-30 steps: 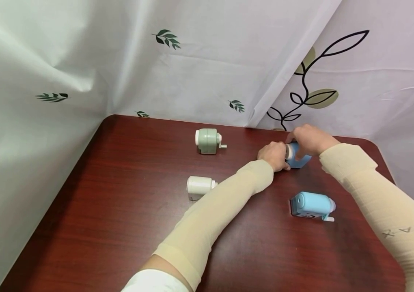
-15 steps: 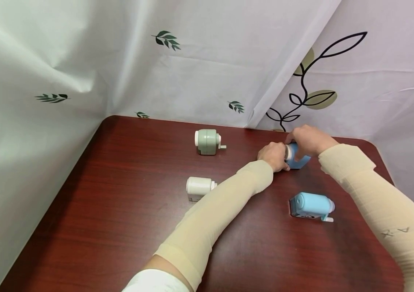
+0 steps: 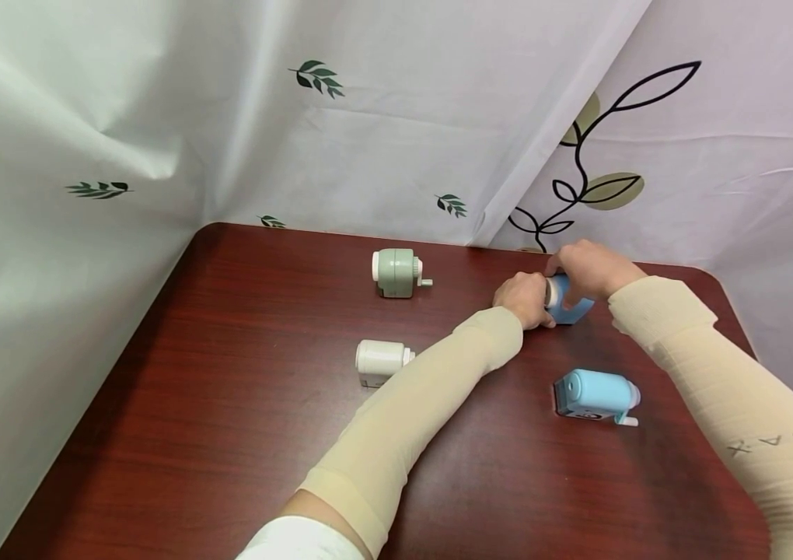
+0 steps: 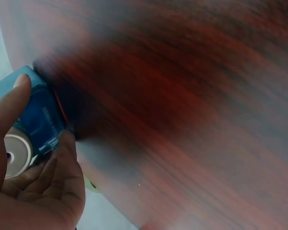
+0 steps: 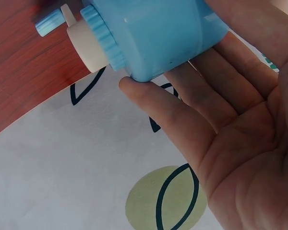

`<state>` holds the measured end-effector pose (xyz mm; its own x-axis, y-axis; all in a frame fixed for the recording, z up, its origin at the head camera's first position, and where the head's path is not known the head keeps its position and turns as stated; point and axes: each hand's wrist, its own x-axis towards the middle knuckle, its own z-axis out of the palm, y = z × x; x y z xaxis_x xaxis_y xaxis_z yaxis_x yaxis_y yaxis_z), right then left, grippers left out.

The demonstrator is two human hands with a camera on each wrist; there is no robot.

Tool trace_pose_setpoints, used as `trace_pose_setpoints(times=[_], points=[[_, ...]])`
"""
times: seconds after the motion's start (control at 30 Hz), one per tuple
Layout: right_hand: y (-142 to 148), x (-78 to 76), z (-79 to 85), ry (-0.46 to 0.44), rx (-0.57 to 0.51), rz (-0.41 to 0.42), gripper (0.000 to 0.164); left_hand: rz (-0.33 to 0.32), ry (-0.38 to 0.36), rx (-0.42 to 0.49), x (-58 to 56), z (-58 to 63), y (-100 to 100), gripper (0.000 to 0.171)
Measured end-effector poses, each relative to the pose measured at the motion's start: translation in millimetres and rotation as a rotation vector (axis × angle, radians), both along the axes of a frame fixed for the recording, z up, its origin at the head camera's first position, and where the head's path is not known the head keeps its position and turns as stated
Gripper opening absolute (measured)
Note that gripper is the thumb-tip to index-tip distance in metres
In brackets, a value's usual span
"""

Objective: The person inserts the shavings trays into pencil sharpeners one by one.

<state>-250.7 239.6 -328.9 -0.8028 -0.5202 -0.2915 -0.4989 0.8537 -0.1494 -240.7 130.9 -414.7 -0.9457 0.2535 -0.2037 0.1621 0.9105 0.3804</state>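
Note:
At the table's far right, a blue crank pencil sharpener (image 3: 576,312) sits between both hands. The left hand (image 3: 524,299) holds its front end; in the left wrist view the thumb and fingers (image 4: 67,155) lie on either side of the white pencil-hole ring (image 4: 19,154) and the clear blue drawer (image 4: 43,117). From above, the right hand (image 3: 598,269) grips the blue body, thumb on one side and fingers on the other. The right wrist view shows the white crank hub (image 5: 89,45) and the blue crank knob (image 5: 50,22) outside the right hand's grip.
A light-blue crank sharpener (image 3: 598,392) stands nearer on the right. A white sharpener (image 3: 379,358) is beside the left sleeve (image 3: 403,420), which partly hides it. Behind it stands a green sharpener (image 3: 396,272). White patterned curtains (image 3: 382,140) border the dark red table (image 3: 242,373).

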Motion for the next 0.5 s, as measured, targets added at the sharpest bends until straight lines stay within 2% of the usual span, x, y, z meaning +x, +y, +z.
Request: trace_pose_setpoints(times=[0.5], points=[[-0.3,-1.4,-1.5,0.0,-0.011,0.009,0.051,0.031,0.009,0.018,2.1,0.2,2.7,0.059]])
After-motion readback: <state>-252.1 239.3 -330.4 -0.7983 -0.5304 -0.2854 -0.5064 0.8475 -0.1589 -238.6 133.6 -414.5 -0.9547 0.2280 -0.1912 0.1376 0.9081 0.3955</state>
